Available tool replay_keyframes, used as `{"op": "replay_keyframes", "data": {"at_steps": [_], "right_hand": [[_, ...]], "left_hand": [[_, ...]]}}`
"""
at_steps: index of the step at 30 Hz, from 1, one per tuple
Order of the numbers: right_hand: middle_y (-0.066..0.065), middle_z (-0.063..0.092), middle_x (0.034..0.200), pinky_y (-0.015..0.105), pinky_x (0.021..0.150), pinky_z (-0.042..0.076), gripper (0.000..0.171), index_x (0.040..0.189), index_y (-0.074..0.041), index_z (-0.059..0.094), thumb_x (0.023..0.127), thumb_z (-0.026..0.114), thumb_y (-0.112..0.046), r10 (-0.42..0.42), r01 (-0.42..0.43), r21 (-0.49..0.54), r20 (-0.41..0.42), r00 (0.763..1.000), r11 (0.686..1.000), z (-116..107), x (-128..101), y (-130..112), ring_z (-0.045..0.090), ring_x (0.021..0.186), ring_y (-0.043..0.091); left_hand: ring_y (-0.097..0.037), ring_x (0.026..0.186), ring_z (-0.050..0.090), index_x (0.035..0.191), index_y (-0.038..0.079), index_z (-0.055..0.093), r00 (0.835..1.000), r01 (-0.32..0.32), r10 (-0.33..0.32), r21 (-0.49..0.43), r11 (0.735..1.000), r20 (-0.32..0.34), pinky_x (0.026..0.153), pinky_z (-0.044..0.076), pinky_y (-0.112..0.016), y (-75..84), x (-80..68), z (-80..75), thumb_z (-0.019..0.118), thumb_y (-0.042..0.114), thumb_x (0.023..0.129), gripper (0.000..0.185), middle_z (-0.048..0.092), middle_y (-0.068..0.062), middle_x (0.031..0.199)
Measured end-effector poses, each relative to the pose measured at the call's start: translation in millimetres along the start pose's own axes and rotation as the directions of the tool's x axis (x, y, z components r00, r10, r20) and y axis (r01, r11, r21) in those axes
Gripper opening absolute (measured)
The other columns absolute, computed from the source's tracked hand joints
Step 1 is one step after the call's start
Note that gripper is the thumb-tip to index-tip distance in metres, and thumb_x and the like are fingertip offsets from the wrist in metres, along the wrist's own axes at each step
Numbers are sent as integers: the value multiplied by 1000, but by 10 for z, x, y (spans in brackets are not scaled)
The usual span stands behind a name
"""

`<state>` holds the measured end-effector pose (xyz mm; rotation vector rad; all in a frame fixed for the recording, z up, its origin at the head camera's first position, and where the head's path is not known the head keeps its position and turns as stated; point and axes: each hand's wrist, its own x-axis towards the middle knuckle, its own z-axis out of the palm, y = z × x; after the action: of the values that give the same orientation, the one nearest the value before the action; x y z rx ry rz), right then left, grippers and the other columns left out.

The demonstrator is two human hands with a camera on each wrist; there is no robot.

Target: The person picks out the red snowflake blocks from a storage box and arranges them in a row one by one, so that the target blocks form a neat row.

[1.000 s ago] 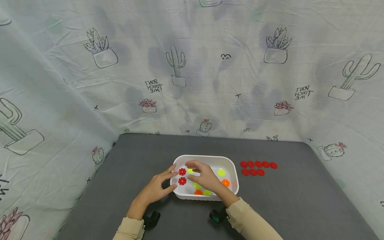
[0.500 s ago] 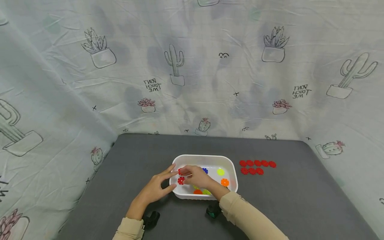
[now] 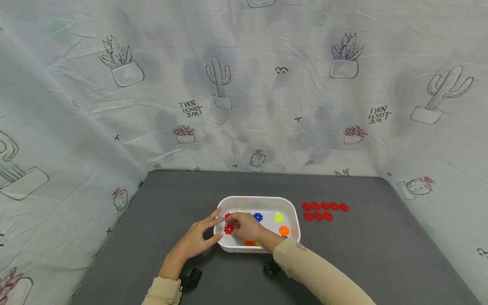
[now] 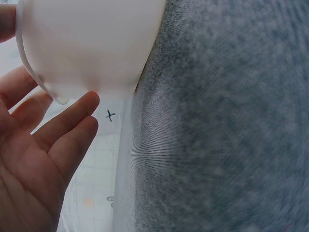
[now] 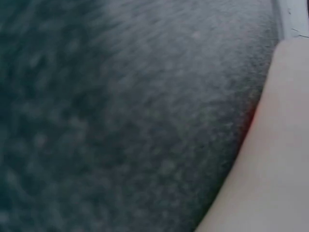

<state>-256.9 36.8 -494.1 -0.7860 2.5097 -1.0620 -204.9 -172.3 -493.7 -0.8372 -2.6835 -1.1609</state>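
Note:
A white plastic tub (image 3: 263, 198) stands on the grey table (image 3: 362, 254) and holds several flower-shaped discs. Two red discs (image 3: 228, 229) lie at its left end, with a blue disc (image 3: 258, 217), a yellow-green disc (image 3: 278, 217) and an orange disc (image 3: 284, 231) further right. My left hand (image 3: 206, 233) rests with straight fingers against the tub's left end; the left wrist view shows the same tub wall (image 4: 91, 43) beside my open left hand (image 4: 53, 145). My right hand (image 3: 244, 224) reaches into the tub, its curled fingertips pinching the upper red disc. More discs lie hidden under it.
Two rows of red discs (image 3: 324, 211) lie on the table right of the tub. A cactus-print cloth (image 3: 244, 106) walls in the back and both sides. In the blurred right wrist view a tub corner (image 5: 294, 17) shows above my forearm (image 5: 270, 169).
My right hand has moved from the tub's middle to its left end and settled on the red discs, uncovering the blue disc. My left hand has stayed at the tub's end.

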Motion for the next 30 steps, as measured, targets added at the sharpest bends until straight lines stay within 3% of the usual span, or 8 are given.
{"op": "replay_keyframes", "data": {"at_steps": [7,14,22,30], "right_hand": [[-1,65,101,25,88,50,33,111,-10,66,80,70,1,-22,21,-75,-2,1000,997,-17,16,-51,54,87,9],[-3,60,90,19,78,48,29,106,-11,69,79,73,-3,-46,46,-164,3,999,985,-1,28,-10,50,79,6],[-2,53,92,15,71,46,28,102,-14,67,77,73,-3,-40,41,-155,7,999,987,-2,14,0,47,78,6],[-4,58,93,19,75,48,27,102,-15,66,78,72,-4,-30,33,-159,20,999,987,-39,-33,-15,49,79,6]], "left_hand": [[-27,134,42,133,10,56,1000,9,-9,9,1000,-5,100,41,-54,13,6,-22,65,31,89,50,37,-6,151],[-26,133,42,132,9,57,1000,21,-21,3,1000,-4,100,41,-54,35,8,-12,67,29,88,49,37,-7,151],[-26,133,42,132,9,57,1000,18,-18,8,1000,-3,100,42,-54,31,3,-3,66,29,88,49,37,-7,151],[-27,134,41,132,9,57,1000,17,-17,2,1000,-5,99,41,-56,47,-1,6,68,22,87,49,37,-7,151]]}}
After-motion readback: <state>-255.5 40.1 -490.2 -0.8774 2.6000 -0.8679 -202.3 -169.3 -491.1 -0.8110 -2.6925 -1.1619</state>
